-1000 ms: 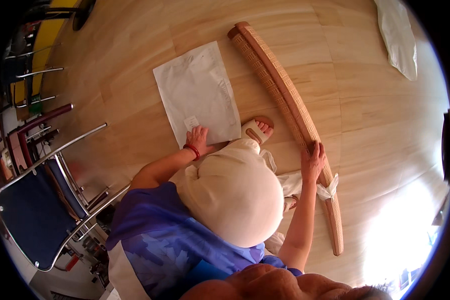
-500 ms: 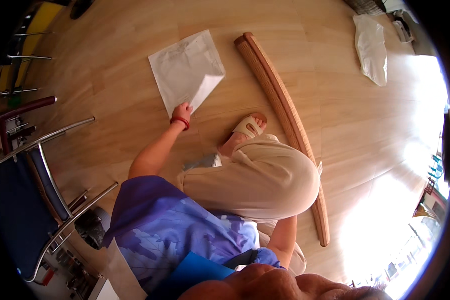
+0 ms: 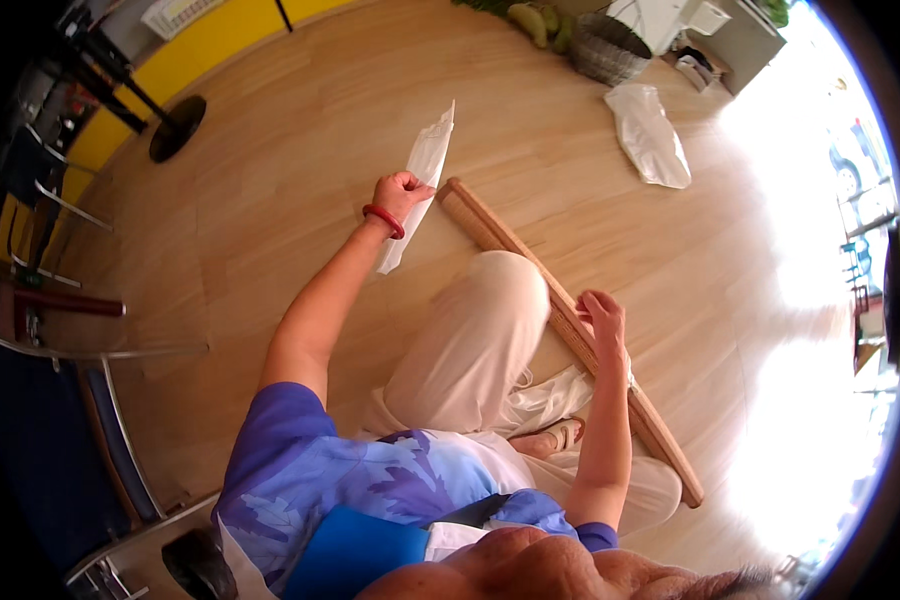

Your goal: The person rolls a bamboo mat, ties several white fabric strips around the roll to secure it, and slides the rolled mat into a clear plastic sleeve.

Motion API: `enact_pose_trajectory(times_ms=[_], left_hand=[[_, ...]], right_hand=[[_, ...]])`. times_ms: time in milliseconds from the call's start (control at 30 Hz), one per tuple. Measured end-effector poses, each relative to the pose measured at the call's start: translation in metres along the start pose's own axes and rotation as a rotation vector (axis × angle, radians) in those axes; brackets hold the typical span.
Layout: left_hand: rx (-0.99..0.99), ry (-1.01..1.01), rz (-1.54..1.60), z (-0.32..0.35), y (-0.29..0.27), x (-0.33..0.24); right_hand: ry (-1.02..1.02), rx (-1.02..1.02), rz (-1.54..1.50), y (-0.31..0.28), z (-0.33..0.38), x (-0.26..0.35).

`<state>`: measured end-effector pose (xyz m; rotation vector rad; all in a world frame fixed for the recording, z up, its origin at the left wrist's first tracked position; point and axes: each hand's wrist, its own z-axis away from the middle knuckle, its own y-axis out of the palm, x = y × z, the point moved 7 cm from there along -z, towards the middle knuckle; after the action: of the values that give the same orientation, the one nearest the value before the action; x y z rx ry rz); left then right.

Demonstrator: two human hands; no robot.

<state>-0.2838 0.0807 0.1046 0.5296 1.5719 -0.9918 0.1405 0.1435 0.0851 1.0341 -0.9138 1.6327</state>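
Note:
My left hand [image 3: 402,196], with a red bangle at its wrist, is closed on a thin white sheet-like bag [image 3: 432,150]. The bag is raised and seen nearly edge-on. Beside it on the floor lies a long brown wood-like piece [image 3: 510,238] with a ribbed surface, running from upper left to lower right. Over the middle of this piece is my right hand [image 3: 602,320], its fingers half bent and partly apart, with nothing visible in them. Whether it touches the piece I cannot tell. A crumpled white plastic bag [image 3: 550,398] lies by my bent leg and sandaled foot.
Another white plastic bag [image 3: 650,135] lies on the wood-look floor, near a grey woven basket [image 3: 610,50]. At left are a dark blue chair [image 3: 40,440] with metal legs and a round black stand base [image 3: 178,130]. Bright light falls from the right.
My left hand has lifted the white sheet-like bag and turned it edge-on. My right hand has come up from behind my knee to above the long brown piece. My legs have shifted.

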Motion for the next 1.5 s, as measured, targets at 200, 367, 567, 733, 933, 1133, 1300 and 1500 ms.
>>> enact_pose_trajectory(times_ms=[200, 367, 567, 733, 933, 1133, 1300, 1500], left_hand=[[0.114, 0.218, -0.115, 0.005, 0.024, -0.092], [0.269, 0.306, -0.185, 0.01, 0.044, -0.112], [0.388, 0.333, -0.251, 0.023, 0.061, -0.116], [0.552, 0.042, 0.241, 0.011, 0.073, -0.06], [0.114, 0.462, -0.404, -0.023, 0.042, -0.05], [-0.054, 0.685, -0.671, -0.056, -0.012, -0.078], [-0.272, 0.967, -0.821, -0.034, -0.043, -0.139], [-0.41, 1.229, -0.901, 0.008, -0.044, -0.194]], right_hand=[[-0.131, 0.286, -0.134, 0.089, 0.017, 0.077], [-0.182, 0.293, -0.007, 0.154, 0.005, 0.136], [-0.171, 0.175, -0.094, 0.163, -0.034, 0.134], [-0.146, 0.263, -0.128, 0.167, -0.037, 0.118], [-0.208, 0.281, 0.081, 0.176, -0.041, 0.115], [-0.377, 0.207, 0.49, 0.193, -0.053, 0.12], [-0.51, 0.09, 0.641, 0.211, -0.058, 0.138], [-0.504, 0.101, 0.542, 0.234, -0.064, 0.144]])
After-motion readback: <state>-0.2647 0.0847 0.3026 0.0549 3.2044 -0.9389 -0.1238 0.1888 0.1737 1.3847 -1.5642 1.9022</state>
